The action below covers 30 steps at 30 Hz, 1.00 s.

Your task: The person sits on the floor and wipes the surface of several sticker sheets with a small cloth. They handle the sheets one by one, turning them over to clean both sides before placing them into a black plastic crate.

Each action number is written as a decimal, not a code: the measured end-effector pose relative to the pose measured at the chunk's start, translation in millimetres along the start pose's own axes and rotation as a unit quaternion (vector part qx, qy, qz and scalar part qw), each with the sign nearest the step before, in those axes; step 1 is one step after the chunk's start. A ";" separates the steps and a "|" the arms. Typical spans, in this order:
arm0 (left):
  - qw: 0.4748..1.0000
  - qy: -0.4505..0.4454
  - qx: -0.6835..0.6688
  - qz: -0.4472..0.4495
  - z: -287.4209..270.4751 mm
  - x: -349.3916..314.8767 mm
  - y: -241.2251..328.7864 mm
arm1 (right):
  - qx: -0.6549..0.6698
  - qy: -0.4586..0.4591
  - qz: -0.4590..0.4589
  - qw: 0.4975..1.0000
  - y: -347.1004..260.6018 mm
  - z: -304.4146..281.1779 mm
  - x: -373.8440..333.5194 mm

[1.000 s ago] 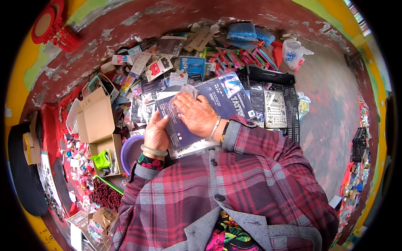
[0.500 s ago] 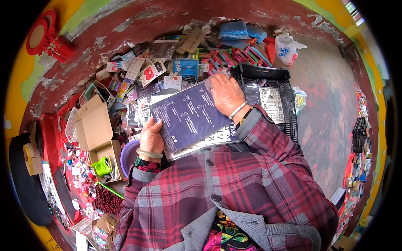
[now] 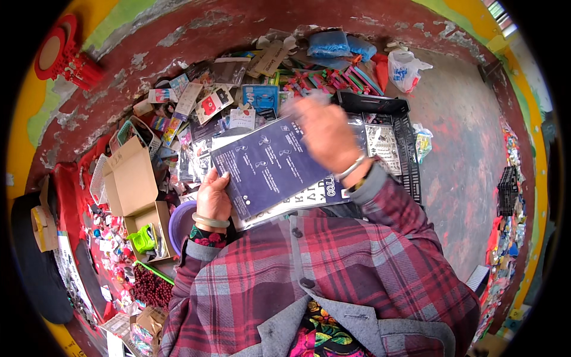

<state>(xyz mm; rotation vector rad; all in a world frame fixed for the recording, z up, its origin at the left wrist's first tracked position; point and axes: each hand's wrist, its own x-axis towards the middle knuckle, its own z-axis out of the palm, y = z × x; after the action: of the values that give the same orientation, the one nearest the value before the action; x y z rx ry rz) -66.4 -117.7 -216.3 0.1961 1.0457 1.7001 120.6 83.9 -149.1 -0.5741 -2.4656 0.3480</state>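
Note:
My left hand point(image 3: 213, 199) grips the left edge of a navy card point(image 3: 262, 160) printed with small white drawings, its thumb on top. Beneath the card lies a white sheet with bold black lettering point(image 3: 306, 196), partly covered. Over the card's upper right corner hovers my right hand point(image 3: 330, 134), smeared by motion, so its fingers are unclear. Something pale and see-through, perhaps clear plastic, blurs at its fingertips. To the right a black plastic crate point(image 3: 410, 160) holds patterned black-and-white sheets point(image 3: 382, 141).
Mixed packets and cards, including a blue packet point(image 3: 260, 98), pile up ahead against the wall. An open cardboard box point(image 3: 132, 178) and a purple tub point(image 3: 180, 223) stand at left. A white plastic bag point(image 3: 405, 70) sits on the floor at far right.
My right hand has lifted off the card's upper corner and shifted right, now blurred. My left hand still holds the card in nearly the same place.

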 end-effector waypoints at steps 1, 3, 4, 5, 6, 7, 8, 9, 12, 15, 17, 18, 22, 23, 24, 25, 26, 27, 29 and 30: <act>1.000 -0.005 0.000 -0.004 -0.2 0.8 0.5 | 0.058 -0.034 -0.045 0.997 -18.0 11.3 1.7; 1.000 -0.005 -0.002 -0.006 -1.2 0.8 -0.7 | 0.076 -0.132 -0.123 0.981 -45.3 54.2 -6.1; 1.000 -0.001 -0.002 -0.007 0.3 1.2 -0.4 | 0.060 -0.122 -0.112 0.984 -51.3 73.0 -12.9; 1.000 0.006 -0.003 -0.004 0.3 1.1 -0.9 | 0.045 -0.114 -0.104 0.987 -54.9 92.4 -20.0; 1.000 0.008 0.000 0.004 0.2 0.9 -1.7 | 0.028 -0.106 -0.095 0.989 -57.6 98.5 -21.9; 1.000 0.010 0.004 0.012 0.0 0.8 -2.4 | 0.007 -0.117 -0.084 0.989 -54.0 99.2 -22.6; 1.000 0.014 0.007 0.022 -1.0 0.7 -3.4 | -0.013 -0.128 -0.076 0.989 -47.8 97.4 -21.1; 1.000 0.011 0.009 0.022 -0.2 -0.1 -3.5 | -0.035 -0.140 -0.066 0.987 -40.4 93.9 -20.4; 1.000 0.009 0.008 0.024 1.3 -1.8 -3.8 | -0.097 -0.145 -0.008 0.985 2.6 92.2 -21.3; 0.999 0.024 0.000 0.030 -2.7 -1.1 -6.7 | -0.108 -0.102 0.005 0.989 23.9 78.8 -28.3; 0.999 0.025 -0.005 0.030 -2.2 0.5 -7.1 | -0.133 -0.083 0.020 0.987 31.3 63.8 -27.9; 0.999 0.020 -0.006 0.027 -0.9 -0.7 -5.4 | -0.145 -0.098 0.039 0.984 33.2 54.2 -28.2; 0.999 0.018 -0.025 0.012 -5.8 -0.3 -5.2 | -0.092 -0.116 0.153 0.977 48.5 20.1 -26.7; 0.999 0.016 -0.027 0.011 -7.0 2.0 -6.1 | -0.085 -0.078 0.184 0.976 47.4 13.7 -27.1; 0.999 0.018 -0.028 0.012 -8.1 2.6 -6.7 | -0.052 -0.078 0.216 0.972 34.1 1.4 -19.9; 0.999 0.020 -0.029 0.013 -9.1 2.0 -8.2 | -0.046 -0.025 0.126 0.991 23.1 -2.5 -16.6; 0.999 0.018 -0.027 0.015 -8.2 1.5 -7.8 | -0.041 0.030 0.036 0.998 11.5 -4.5 -13.3; 0.999 0.016 -0.027 0.009 -5.7 1.5 -6.1 | -0.036 0.087 -0.054 0.994 1.3 -2.2 -11.5; 0.999 0.014 -0.029 0.002 -1.8 1.4 -3.7 | 0.253 -0.027 -0.135 0.958 -23.8 15.5 -6.8; 0.999 0.012 -0.032 -0.006 -10.2 4.3 -6.8 | 0.263 -0.103 -0.172 0.944 -40.6 24.2 -10.8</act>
<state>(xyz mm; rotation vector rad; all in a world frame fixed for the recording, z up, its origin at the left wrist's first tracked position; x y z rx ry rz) -69.5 -119.3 -228.8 0.1298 1.0068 1.7264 101.3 40.5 -158.8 0.1221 -2.4534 0.9183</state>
